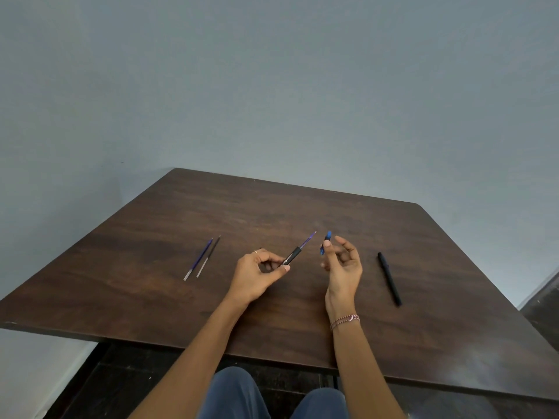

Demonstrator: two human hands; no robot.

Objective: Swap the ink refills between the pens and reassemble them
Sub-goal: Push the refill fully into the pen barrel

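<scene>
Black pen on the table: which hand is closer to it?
Right. The right hand, pinching a blue piece, is just left of the black pen; the left hand, holding a pen barrel, is farther left.

One piece of print only: white lettering on the black barrel (292, 257), pinched in the left grip (255, 276). Set lengthwise along the barrel in a single short line of what look like block capitals, starting just beyond the thumb and stopping short of the open end. Seen slanted and very small; no letter sure enough to spell out. Past the capitals, a thinner white streak, blurred. Nothing legible on the blue part (328, 236) in the right grip (343, 267), on the pen (389, 279) or on the refills (198, 260) on the worktop (151, 297) — too small to tell.
</scene>
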